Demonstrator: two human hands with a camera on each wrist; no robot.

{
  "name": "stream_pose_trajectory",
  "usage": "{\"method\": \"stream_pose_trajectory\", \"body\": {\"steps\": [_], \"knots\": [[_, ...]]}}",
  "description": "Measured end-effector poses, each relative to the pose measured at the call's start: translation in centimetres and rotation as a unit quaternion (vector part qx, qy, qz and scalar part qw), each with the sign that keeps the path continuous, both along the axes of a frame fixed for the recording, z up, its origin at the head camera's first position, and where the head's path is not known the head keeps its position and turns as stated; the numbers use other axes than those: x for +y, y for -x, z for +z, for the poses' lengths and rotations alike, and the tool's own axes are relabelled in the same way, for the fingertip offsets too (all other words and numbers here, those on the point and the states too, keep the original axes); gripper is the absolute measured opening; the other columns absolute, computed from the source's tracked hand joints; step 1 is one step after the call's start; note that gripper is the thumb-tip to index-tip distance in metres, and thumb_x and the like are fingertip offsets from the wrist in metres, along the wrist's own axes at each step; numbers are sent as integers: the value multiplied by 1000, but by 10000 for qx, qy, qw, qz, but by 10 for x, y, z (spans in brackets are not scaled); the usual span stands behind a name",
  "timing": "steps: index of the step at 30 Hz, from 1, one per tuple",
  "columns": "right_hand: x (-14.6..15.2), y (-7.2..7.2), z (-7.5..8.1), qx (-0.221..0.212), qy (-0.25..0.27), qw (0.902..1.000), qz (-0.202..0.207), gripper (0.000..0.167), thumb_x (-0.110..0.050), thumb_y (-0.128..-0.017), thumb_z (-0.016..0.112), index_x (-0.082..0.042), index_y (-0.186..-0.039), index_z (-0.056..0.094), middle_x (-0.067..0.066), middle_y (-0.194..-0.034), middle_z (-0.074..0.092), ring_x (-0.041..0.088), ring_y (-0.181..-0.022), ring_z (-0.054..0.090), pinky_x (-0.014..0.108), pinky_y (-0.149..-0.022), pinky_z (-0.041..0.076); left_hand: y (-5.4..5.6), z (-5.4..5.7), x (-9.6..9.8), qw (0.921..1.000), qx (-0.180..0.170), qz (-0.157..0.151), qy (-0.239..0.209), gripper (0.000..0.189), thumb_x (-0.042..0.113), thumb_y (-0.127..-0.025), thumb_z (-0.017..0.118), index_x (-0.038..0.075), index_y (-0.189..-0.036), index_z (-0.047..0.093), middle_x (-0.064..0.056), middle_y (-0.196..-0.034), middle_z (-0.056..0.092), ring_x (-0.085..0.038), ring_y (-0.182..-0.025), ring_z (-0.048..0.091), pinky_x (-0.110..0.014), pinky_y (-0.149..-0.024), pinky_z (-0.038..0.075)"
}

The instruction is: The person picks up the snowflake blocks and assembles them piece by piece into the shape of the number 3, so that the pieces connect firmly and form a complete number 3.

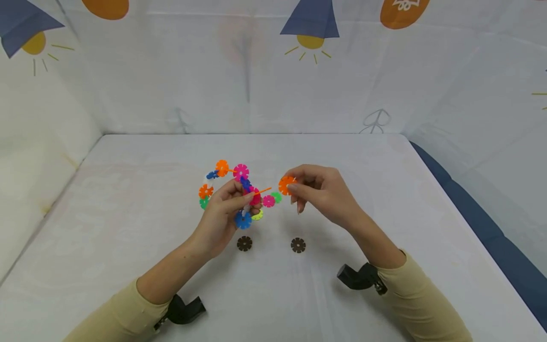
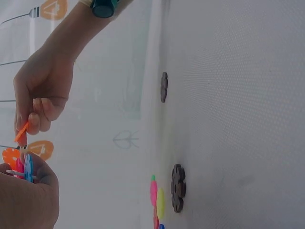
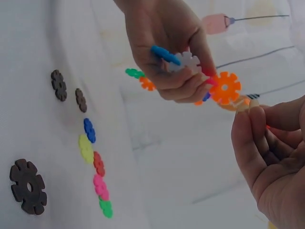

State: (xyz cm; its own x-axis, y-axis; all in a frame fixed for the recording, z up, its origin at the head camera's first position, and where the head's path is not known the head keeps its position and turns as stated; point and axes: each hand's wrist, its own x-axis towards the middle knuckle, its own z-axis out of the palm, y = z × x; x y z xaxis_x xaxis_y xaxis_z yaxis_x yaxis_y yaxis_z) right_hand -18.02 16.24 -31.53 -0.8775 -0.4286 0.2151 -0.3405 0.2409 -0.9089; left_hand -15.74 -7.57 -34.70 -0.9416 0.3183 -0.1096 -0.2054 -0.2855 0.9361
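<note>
My left hand (image 1: 220, 218) grips a chain of interlocked notched plastic discs (image 1: 241, 172) above the table. The chain curves up and left in pink, orange, blue and green. A blue disc (image 3: 164, 55) and a white disc (image 3: 187, 62) show at the left fingers in the right wrist view. An orange disc (image 3: 225, 88) stands out from the held chain on the side facing my right hand. To the right, my right hand (image 1: 326, 194) pinches a loose orange disc (image 1: 286, 185) between thumb and fingers, apart from the chain.
Beyond the left hand, several colored discs, including pink (image 1: 268, 201), green (image 1: 276, 196) and yellow (image 3: 86, 148), lie in a row on the white table (image 1: 128, 228). Dark brown discs (image 1: 298, 245) lie nearer me. A white printed sheet (image 1: 192, 71) hangs behind the table.
</note>
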Motion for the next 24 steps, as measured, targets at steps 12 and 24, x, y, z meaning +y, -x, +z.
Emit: {"method": "stream_pose_trajectory", "body": {"steps": [12,24], "knots": [[-7,-6,0,41,-25,9996,282,18,-4,-94,64,-3,-111,70,12,-73,63,23,-58,62,34,-57,58,-1,-1,1,9992,224,122,317,5,10,-100,54,10,-100,48,-2,-90,57,-14,-87,65,-23,-83,57],[-8,-9,0,365,-387,9981,309,9,-7,-95,65,-6,-100,71,7,-72,65,18,-56,61,32,-56,57,-2,-4,1,9929,944,201,690,7,9,-98,56,6,-101,51,-3,-92,59,-16,-87,66,-25,-83,58]]}}
